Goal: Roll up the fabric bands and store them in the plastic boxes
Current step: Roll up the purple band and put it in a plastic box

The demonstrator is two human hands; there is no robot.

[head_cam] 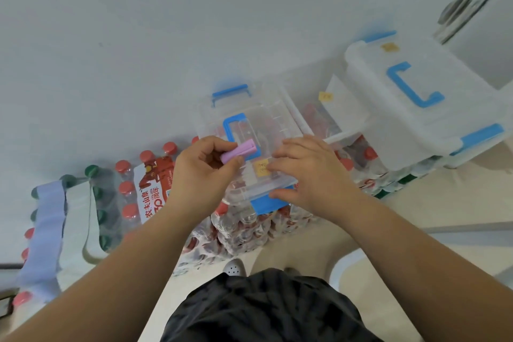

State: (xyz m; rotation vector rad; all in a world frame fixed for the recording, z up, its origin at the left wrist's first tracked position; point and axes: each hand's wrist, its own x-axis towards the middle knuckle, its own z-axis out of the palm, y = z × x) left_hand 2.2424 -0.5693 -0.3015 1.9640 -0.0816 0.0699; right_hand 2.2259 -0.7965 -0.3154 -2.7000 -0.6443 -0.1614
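Note:
My left hand [204, 175] pinches a rolled-up pink fabric band [238, 150] just above a small clear plastic box [266, 119] with a blue handle and blue clasps. My right hand [308, 172] rests on the near right part of that box's lid, fingers bent over its front edge beside a yellow label [261, 167]. The lid looks shut. Two unrolled bands, one light blue [44, 233] and one white [76, 219], lie draped over the bottle packs at the left.
The small box sits on shrink-wrapped packs of water bottles [133, 191] along a pale wall. To the right stand a clear box [319, 116] and a bigger white box [416, 97] with blue handle and clasps. My dark shorts and a shoe show below.

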